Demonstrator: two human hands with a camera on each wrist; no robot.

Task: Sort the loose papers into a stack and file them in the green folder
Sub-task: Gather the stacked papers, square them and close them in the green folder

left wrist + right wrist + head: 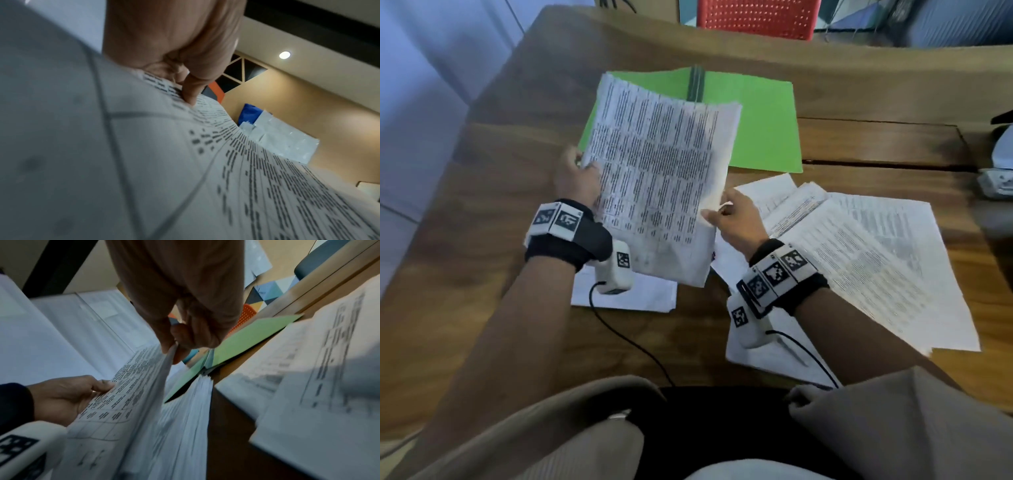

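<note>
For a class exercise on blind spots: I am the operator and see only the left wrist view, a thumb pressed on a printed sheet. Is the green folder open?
Observer: Yes. The green folder lies open on the table, beyond the held stack.
Operator: Does only the left hand hold that stack?
Observer: No. The right hand pinches its right edge, while the left hand grips the left edge.
Operator: Are any papers not gathered?
Observer: Yes. Loose papers lie fanned on the table to the right of the held stack.
</note>
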